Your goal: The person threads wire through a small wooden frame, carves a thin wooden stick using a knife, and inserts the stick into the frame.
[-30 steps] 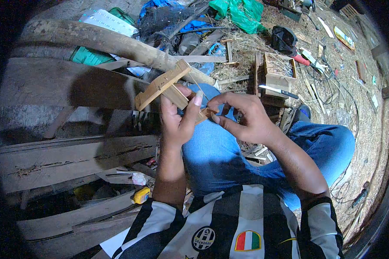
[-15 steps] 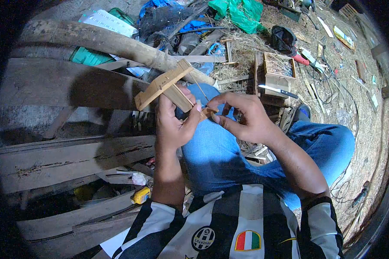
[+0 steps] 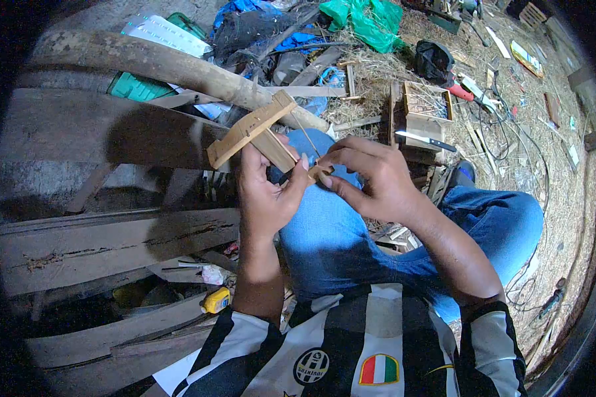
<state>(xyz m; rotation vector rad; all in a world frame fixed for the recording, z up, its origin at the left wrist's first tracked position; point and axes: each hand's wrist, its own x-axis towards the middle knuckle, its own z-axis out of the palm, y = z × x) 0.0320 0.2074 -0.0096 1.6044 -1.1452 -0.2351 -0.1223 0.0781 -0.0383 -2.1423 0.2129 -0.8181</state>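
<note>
A small wooden frame point(image 3: 251, 131), made of a notched crosspiece and a shorter block, is held up over my left knee. My left hand point(image 3: 268, 192) wraps round its block, thumb pointing toward a small brown wooden piece point(image 3: 318, 173) at the lower end. That piece is pinched between the thumb and fingers of my right hand point(image 3: 367, 175); its far side is hidden by the fingertips. A thin stick or cord point(image 3: 304, 135) runs from the crosspiece down to my right fingertips.
A wooden box point(image 3: 428, 102) of thin sticks stands at the right, with a knife point(image 3: 425, 140) lying by its front. Old planks point(image 3: 112, 251) and a thick pole point(image 3: 159, 69) fill the left. A yellow object point(image 3: 216, 300) lies among them. Cables point(image 3: 523, 139) cross the straw-covered ground.
The small brown piece has turned slightly in my right fingers, and those fingers have shifted a little. My left hand and the wooden frame stay almost still.
</note>
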